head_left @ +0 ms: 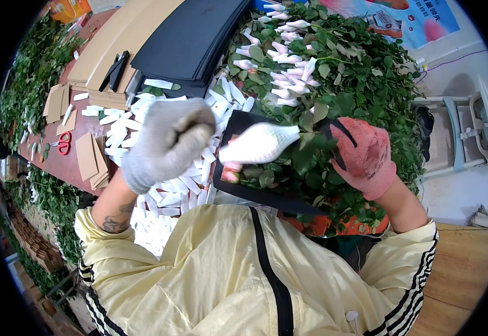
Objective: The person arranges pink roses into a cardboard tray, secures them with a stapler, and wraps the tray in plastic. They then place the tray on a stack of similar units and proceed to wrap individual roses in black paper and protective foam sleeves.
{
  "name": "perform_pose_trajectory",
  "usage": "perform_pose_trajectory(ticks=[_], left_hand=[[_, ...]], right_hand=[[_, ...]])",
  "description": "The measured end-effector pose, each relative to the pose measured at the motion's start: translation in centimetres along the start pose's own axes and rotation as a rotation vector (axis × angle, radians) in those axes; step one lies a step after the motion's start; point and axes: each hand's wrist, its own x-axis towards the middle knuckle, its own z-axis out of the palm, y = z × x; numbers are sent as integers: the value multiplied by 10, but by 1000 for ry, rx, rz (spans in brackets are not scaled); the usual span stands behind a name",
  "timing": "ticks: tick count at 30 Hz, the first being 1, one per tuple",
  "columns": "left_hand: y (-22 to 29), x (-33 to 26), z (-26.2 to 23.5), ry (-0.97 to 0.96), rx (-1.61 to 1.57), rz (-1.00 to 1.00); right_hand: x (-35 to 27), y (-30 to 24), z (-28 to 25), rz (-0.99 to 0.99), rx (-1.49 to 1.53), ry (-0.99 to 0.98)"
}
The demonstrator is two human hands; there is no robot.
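My right hand (363,158), in a pink-red glove with black on its fingers, is closed round the leafy stem of a rose. The rose's head is covered by a white mesh sleeve (263,144) and points left. My left hand (171,137), in a grey knit glove, is held left of the covered rose head, apart from it. Its fingers are curled and slightly blurred; whether anything is inside them is hidden. Below the rose lies a black sheet (227,182) with leaves and pinkish rose heads (231,172) on it.
Loose white mesh sleeves (168,201) pile beside my left hand. Black sheets (185,39) and cardboard sheets (115,39) are stacked behind, with a black stapler (114,71) on top. Red scissors (64,143) lie left. Many sleeved roses (289,59) lie at the back right.
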Motion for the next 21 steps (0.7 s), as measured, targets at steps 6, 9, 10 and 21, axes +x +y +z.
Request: perform_pose_trajectory(ticks=[6,9,10,21], left_hand=[[1,-10,11,-214,-235,-83],[8,-10,13,-225,9,-79],[10,-10,14,-183,121,-42],[-10,-19,24,-70,232,-37]], right_hand=[[-2,-7,1,54,-60,-172],[-7,-10,3,50,-144,-6],[-9,-11,3,69,-146,-84],[-11,-23,13,53,-54,-129]])
